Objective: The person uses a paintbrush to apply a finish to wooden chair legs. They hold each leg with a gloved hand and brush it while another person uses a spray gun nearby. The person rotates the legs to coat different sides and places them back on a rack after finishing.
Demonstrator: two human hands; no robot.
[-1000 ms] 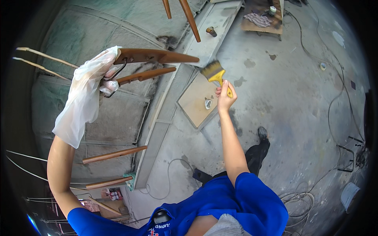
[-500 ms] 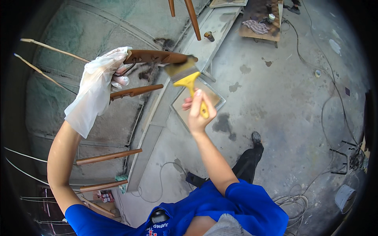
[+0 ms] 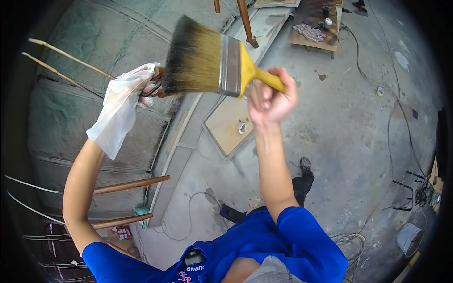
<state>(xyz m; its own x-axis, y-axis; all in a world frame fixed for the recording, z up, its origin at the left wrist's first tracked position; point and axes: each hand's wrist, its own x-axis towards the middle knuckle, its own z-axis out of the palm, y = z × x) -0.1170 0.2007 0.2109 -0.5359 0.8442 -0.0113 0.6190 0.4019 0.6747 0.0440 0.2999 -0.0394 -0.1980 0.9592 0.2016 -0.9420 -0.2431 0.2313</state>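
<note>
My left hand (image 3: 123,96), in a loose white translucent plastic glove, is closed round a brown wooden piece (image 3: 161,74) at the upper left. Dark metal hooks show by its fingers. My bare right hand (image 3: 272,100) grips the yellow handle of a wide paintbrush (image 3: 198,59). The brush's dark-tipped bristles point left, toward the gloved hand, and hide most of the wooden piece. Whether bristles and wood touch, I cannot tell. Two brown wooden legs, an upper one (image 3: 132,185) and a lower one (image 3: 123,220), hang beside my left arm.
More brown legs (image 3: 244,21) hang at the top. On the floor lies a framed panel (image 3: 222,127) with a small white cup (image 3: 242,127). Farther right are a low table with a rag (image 3: 309,33), a tape roll (image 3: 380,91), coiled cable (image 3: 351,247) and a bucket (image 3: 409,238).
My right hand has moved right and up, and the brush, earlier against the wooden piece, now looks larger with its bristles turned left. The wooden piece in my left hand is now mostly hidden.
</note>
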